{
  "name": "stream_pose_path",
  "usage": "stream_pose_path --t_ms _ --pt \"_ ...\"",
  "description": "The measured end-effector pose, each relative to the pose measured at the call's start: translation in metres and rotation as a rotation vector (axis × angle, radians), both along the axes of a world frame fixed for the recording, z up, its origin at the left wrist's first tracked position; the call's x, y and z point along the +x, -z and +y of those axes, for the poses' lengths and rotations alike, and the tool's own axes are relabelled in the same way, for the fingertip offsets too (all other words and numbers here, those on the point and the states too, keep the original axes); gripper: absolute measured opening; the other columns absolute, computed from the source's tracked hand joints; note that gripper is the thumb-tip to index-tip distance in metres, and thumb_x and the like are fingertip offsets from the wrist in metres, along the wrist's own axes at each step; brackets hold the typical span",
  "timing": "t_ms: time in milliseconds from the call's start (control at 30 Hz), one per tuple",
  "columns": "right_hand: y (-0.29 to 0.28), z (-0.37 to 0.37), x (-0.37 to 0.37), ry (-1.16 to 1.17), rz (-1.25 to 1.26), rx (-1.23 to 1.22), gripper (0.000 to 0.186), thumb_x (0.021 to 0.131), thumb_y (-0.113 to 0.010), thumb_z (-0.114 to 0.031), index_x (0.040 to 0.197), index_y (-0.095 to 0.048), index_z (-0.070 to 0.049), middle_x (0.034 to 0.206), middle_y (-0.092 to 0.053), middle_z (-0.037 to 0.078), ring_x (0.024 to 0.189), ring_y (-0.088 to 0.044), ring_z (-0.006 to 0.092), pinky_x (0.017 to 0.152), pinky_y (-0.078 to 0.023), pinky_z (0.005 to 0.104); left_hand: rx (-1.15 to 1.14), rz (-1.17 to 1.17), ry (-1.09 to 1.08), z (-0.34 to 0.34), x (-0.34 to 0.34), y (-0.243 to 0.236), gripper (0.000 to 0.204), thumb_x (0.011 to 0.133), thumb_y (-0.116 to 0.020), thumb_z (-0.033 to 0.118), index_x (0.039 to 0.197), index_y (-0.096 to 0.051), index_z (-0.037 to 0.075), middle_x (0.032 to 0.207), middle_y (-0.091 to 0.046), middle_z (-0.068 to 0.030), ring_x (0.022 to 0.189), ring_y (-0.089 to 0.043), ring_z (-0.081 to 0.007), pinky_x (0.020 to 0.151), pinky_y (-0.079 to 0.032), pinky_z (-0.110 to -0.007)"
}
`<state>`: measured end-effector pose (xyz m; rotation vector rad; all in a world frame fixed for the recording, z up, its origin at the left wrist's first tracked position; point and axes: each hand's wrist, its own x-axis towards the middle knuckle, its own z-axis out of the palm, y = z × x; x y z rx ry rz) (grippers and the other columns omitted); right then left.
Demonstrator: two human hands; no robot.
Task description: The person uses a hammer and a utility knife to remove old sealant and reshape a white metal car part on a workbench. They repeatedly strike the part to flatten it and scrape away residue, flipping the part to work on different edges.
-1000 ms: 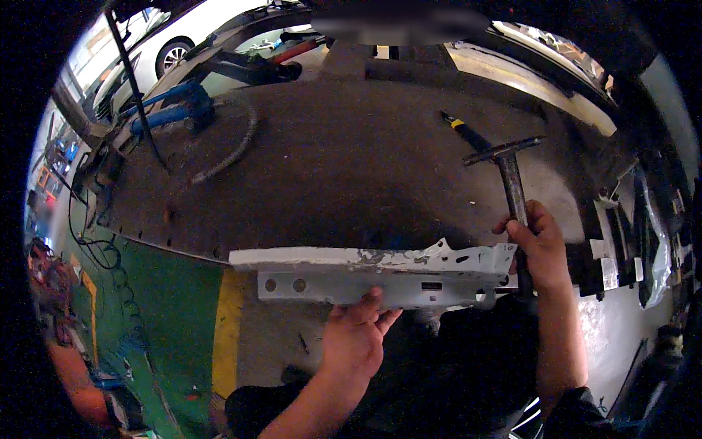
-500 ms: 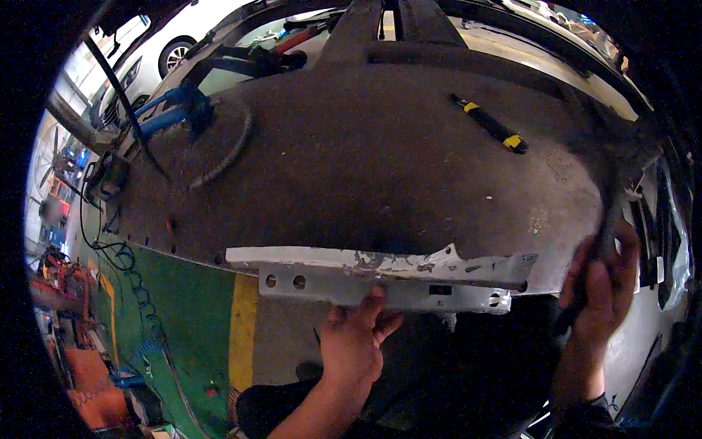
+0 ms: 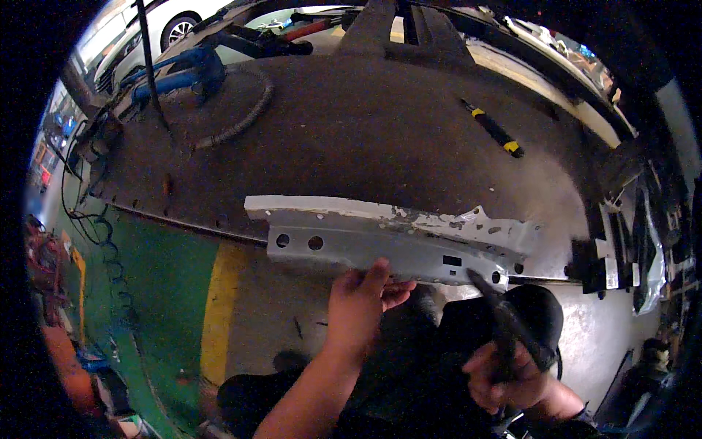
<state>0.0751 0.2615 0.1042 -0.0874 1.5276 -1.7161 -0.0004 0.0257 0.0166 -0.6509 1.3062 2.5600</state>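
Note:
A bent sheet-metal panel [image 3: 365, 244], bare grey on its front face with chipped white paint on its upper flange, lies along the near edge of the dark workbench [image 3: 351, 139]. Round holes and small rectangular cutouts pierce it. My left hand [image 3: 357, 307] grips its lower edge near the middle, thumb on the front face and fingers underneath. My right hand [image 3: 512, 377] is closed around a long dark tool [image 3: 504, 314], whose narrow tip points up toward the panel's right end. The tool's exact kind is unclear, and I cannot tell whether its tip touches the metal.
A utility knife [image 3: 493, 132], black and yellow, lies on the bench at the back right. Toward the back left sit a blue power tool [image 3: 179, 77] and a grey flexible hose [image 3: 245, 121]. A coiled cable [image 3: 110, 249] hangs beyond the left edge. A white car [image 3: 179, 33] stands behind.
My right hand has come down and left, bringing the tool from beside the bench to the panel's right end. The panel now shows more of its front face, still held by my left hand.

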Motion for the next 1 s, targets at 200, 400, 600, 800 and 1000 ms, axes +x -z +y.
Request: stream_pose_path --t_ms 200,400,600,800,1000 --pt "0.004 -0.041 -0.018 -0.124 1.027 0.785 0.049 0.092 -0.055 -0.011 0.136 -0.038 0.004 0.085 -0.061 0.015 0.066 -0.062 0.0256 0.06 -0.052 0.036 -0.088 0.054 -0.039 0.001 0.001 0.02 0.031 0.096 -0.06 0.027 0.094 -0.058 -0.003 0.083 -0.067 -0.0122 0.073 -0.07 -0.0216 0.061 -0.053 -0.031" --pt "0.035 -0.047 -0.031 0.013 1.235 0.983 0.065 0.092 -0.053 -0.007 0.148 -0.02 0.002 0.081 -0.063 0.016 0.064 -0.065 0.0289 0.058 -0.052 0.0352 -0.286 0.166 -0.023 0.005 -0.001 0.012 0.035 0.095 -0.061 0.03 0.087 -0.059 -0.004 0.077 -0.067 -0.0136 0.061 -0.069 -0.0209 0.053 -0.05 -0.03" --pt "0.054 -0.056 -0.041 0.011 1.314 1.017 0.068 0.093 -0.05 -0.005 0.151 -0.015 0.001 0.076 -0.066 0.015 0.064 -0.067 0.0265 0.06 -0.053 0.0339 -0.297 0.066 -0.019 0.0 -0.001 0.004 0.036 0.095 -0.061 0.029 0.087 -0.06 -0.006 0.077 -0.068 -0.0143 0.059 -0.068 -0.0205 0.053 -0.05 -0.031" --pt "0.051 -0.049 -0.033 0.061 1.357 0.997 0.064 0.092 -0.051 -0.006 0.147 -0.022 0.006 0.08 -0.066 0.02 0.069 -0.068 0.0313 0.064 -0.054 0.0373 -0.333 0.015 0.004 0.0 -0.002 0.002 0.034 0.095 -0.06 0.027 0.089 -0.061 -0.006 0.078 -0.068 -0.0138 0.059 -0.068 -0.0211 0.055 -0.051 -0.032" --pt "0.054 -0.06 -0.044 0.007 1.369 1.013 0.062 0.091 -0.052 -0.005 0.145 -0.026 0.008 0.084 -0.066 0.025 0.071 -0.068 0.0373 0.063 -0.054 0.0403 -0.31 0.013 -0.05 0.002 -0.002 -0.001 0.034 0.094 -0.061 0.027 0.086 -0.062 -0.006 0.074 -0.067 -0.0143 0.058 -0.067 -0.0208 0.057 -0.051 -0.033"
